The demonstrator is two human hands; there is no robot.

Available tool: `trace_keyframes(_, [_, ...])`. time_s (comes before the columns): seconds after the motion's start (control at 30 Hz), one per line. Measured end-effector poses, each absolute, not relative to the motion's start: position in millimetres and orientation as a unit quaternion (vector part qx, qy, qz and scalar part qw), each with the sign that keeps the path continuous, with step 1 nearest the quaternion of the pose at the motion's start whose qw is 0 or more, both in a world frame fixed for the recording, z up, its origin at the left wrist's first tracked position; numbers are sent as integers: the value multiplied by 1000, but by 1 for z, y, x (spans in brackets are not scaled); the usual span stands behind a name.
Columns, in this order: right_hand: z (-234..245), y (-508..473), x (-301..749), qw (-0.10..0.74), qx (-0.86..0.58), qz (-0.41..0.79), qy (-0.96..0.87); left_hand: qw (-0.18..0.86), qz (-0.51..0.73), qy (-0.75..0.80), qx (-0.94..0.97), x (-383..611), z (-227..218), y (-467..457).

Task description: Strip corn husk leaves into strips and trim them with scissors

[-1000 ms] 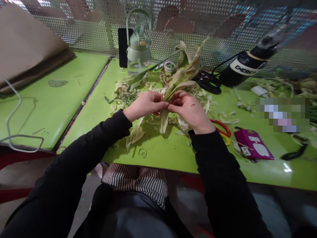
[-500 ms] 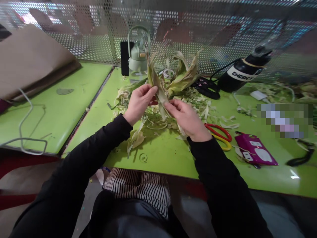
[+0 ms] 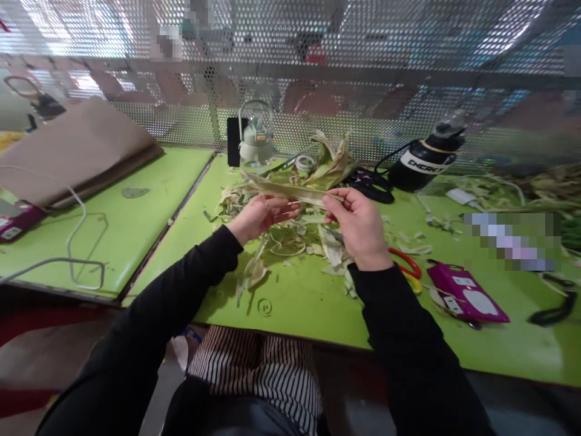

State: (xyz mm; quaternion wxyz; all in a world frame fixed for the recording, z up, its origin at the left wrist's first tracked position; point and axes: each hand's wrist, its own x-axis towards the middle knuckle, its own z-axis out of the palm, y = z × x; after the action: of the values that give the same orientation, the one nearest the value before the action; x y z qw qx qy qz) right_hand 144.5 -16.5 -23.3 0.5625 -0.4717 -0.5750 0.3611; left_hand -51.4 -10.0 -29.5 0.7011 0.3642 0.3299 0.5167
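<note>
A long pale strip of corn husk (image 3: pixel 297 192) is stretched sideways above the table between my two hands. Its right end is pinched between the thumb and fingers of my right hand (image 3: pixel 361 225). My left hand (image 3: pixel 265 215) holds the strip from below near its middle, the thumb along its lower edge and the fingers partly extended. The strip's left end sticks out past that hand. Behind lies a bunch of dry husk leaves (image 3: pixel 333 163). Shredded husk scraps (image 3: pixel 290 239) spread under my hands. Scissors with red and yellow handles (image 3: pixel 406 261) lie partly hidden by my right wrist.
At the back stand a pale green bottle (image 3: pixel 255 142), a dark phone (image 3: pixel 234 142) and a tape roll (image 3: pixel 304 162). A black bottle (image 3: pixel 422 165) leans right, beside black scissors (image 3: pixel 372 184). A purple power strip (image 3: pixel 467 292) lies right; brown paper (image 3: pixel 86 148) and bent wire (image 3: pixel 72 242) lie left.
The husk strip has turned from steeply upright to nearly level. My right hand has moved up and right, and my left fingers have straightened. The camera view has tilted up.
</note>
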Motion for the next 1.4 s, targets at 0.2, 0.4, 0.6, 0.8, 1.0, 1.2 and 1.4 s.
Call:
trace_keyframes(0.2, [5,-36,163,360,-435,441,-698,727,384,318,473,-103,-14,5])
trace_keyframes(0.4, [8,-43,160,265,-435,406,-758,764,94,277,575,-63,-17,-25])
trace_keyframes(0.6, [11,-42,166,255,-444,401,-760,738,140,312,581,-54,-9,-39])
trace_keyframes(0.8, [8,-39,166,256,-466,362,-766,677,208,327,625,-50,-14,-39])
trace_keyframes(1.0, [6,-53,226,178,-602,146,-765,694,272,362,560,-38,-38,-33])
trace_keyframes(1.2, [-24,-82,277,-66,-602,23,-795,700,296,379,528,-31,-45,-31])
trace_keyframes(1.4, [-37,-77,271,-62,-639,7,-767,689,318,363,541,-28,-44,-38])
